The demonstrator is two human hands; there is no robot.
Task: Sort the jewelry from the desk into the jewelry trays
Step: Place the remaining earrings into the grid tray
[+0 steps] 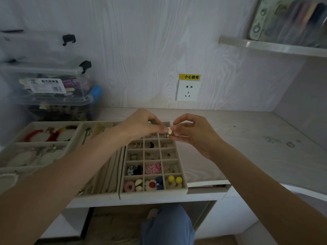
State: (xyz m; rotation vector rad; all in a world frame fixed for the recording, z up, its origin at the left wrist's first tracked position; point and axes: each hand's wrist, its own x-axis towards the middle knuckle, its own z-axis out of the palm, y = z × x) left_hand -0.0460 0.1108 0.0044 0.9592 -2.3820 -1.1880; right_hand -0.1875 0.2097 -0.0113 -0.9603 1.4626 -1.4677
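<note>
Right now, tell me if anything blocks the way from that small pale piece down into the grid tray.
Nothing visible does. Both the left hand and the right hand pinch the small pale piece above the far end of the grid tray. The compartments below are open-topped, with no lid or object over them.

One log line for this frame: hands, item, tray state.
left hand: pinches small pale piece | right hand: pinches same piece | location: above grid tray | tray: many cells filled | placed: not yet
</note>
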